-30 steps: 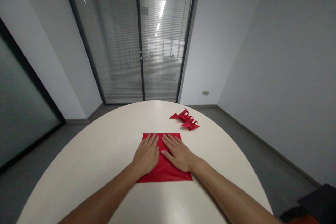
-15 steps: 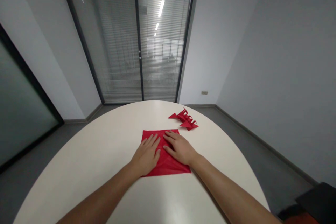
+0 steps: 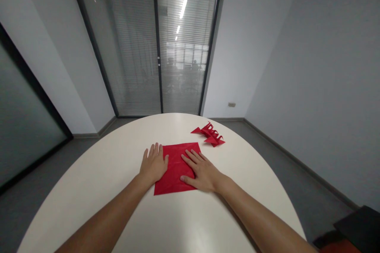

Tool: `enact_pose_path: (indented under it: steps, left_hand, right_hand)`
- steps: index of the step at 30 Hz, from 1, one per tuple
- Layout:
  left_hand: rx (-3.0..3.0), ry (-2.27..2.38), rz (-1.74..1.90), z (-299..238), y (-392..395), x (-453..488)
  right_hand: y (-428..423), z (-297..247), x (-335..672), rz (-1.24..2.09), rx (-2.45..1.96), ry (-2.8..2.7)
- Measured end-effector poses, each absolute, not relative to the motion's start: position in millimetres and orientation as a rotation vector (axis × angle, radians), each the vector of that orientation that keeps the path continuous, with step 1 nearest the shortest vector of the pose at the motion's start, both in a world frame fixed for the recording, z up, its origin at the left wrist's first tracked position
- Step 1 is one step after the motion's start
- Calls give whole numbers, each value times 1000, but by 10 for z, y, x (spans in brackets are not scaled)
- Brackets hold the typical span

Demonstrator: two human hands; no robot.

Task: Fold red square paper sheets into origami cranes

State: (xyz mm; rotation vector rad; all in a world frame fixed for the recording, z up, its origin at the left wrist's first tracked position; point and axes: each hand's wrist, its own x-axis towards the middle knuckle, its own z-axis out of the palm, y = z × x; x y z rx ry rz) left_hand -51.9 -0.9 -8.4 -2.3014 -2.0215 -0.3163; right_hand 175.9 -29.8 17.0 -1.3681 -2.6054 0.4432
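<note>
A square sheet of red paper (image 3: 175, 170) lies flat on the white round table, with faint creases across it. My left hand (image 3: 154, 164) is open over the sheet's left edge, its fingers pointing away from me and mostly past the paper, the thumb on the red. On the right half of the sheet my right hand (image 3: 200, 172) rests palm down, fingers spread and thumb stretched to the left; it hides the sheet's right edge and near right corner.
Several folded red paper cranes (image 3: 211, 133) stand clustered in a row beyond the sheet, to the right. The round table (image 3: 118, 174) has a curved far edge. A dark chair-like object (image 3: 356, 225) shows at the lower right. Glass panels with blinds (image 3: 133, 67) stand behind.
My left hand has slid left from the middle of the sheet to its left edge. The paper has shifted slightly left and away from me. My right hand's fingers are spread wider.
</note>
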Motion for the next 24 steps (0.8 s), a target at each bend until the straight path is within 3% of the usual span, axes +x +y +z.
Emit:
enact_pose_path:
  steps: [6, 17, 24]
  left_hand:
    - [-2790, -1575, -465, -22, -140, -473]
    - [-2566, -1864, -244, -86, 6, -688]
    - [-2623, -1681, -565, -2, -154, -605]
  right_hand:
    - [-244, 177, 1795, 421, -1291, -2629]
    - [-245, 163, 1842, 431, -1259, -2656]
    - [-242, 145, 1842, 430, -1269, -2624]
